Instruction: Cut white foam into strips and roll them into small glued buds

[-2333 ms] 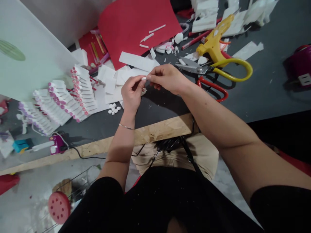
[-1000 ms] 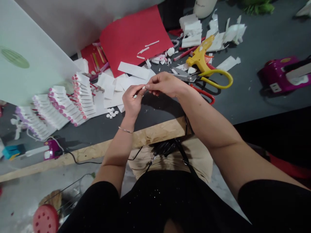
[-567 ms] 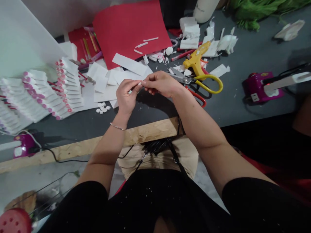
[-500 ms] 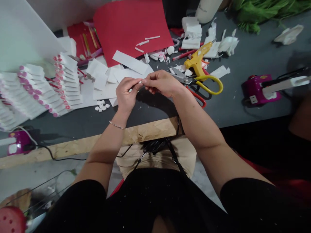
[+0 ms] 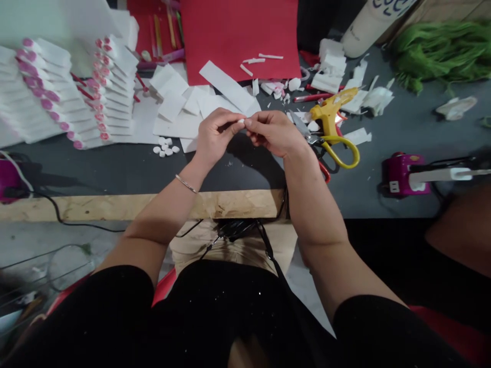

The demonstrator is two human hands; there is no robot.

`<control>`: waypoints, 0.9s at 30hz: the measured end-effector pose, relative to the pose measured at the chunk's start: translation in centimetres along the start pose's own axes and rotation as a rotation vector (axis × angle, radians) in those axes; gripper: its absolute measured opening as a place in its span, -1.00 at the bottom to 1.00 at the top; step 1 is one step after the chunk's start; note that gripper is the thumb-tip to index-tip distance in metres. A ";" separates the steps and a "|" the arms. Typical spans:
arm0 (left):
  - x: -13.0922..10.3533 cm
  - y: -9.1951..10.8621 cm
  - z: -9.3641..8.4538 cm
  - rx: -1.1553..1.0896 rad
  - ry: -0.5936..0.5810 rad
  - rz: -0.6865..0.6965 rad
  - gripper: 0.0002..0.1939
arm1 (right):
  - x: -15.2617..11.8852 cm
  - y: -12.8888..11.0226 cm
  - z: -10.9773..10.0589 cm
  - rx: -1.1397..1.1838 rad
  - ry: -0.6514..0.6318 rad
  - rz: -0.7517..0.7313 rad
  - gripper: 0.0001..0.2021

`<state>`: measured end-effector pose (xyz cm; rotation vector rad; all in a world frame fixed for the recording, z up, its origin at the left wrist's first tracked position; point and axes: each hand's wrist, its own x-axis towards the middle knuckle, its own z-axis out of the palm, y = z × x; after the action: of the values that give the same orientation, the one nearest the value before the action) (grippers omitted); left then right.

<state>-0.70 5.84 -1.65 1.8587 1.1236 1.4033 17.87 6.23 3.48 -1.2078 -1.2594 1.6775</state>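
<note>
My left hand [image 5: 215,134] and my right hand [image 5: 275,133] meet above the dark table, thumbs and fingertips pinched together. Between them sits a small white piece [image 5: 241,121], mostly covered by the fingers; its material is too small to tell. A little heap of similar white pieces [image 5: 165,147] lies on the table left of my left hand. White paper strips [image 5: 226,88] are spread just beyond both hands. To the right of my right hand rest yellow-handled scissors [image 5: 341,153], with a yellow glue gun [image 5: 328,115] behind them.
Rows of white rolled sticks with pink tips [image 5: 46,97] stand at the left. A red sheet [image 5: 241,36] with thin white strips lies at the back. Purple power sockets [image 5: 406,174], green fibre [image 5: 445,56] and a white bottle [image 5: 372,25] are on the right. Another person's limb [image 5: 462,232] shows there too.
The camera view has shifted, so the table and its things sit differently in the picture. Both hands stay pinched together on the small white piece.
</note>
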 end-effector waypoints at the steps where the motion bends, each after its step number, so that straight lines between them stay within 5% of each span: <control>1: 0.0 -0.1 0.0 0.005 -0.006 0.011 -0.58 | 0.0 0.1 -0.1 -0.015 0.010 -0.007 -0.61; 9: -0.3 -0.1 0.0 0.137 -0.121 0.090 -0.45 | 0.0 0.7 -0.4 -0.113 0.079 -0.053 -0.65; 18: -0.1 1.1 0.3 0.101 -0.031 -0.064 -0.63 | 0.1 0.9 -0.6 -0.065 0.024 -0.010 -0.66; 27: 0.0 0.9 0.3 -0.025 -0.003 -0.136 -0.60 | 0.1 1.0 -0.7 -0.054 -0.007 -0.023 -0.58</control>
<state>-0.17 5.39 -1.06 1.7322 1.2024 1.3309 18.51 6.31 2.46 -1.2152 -1.3261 1.6423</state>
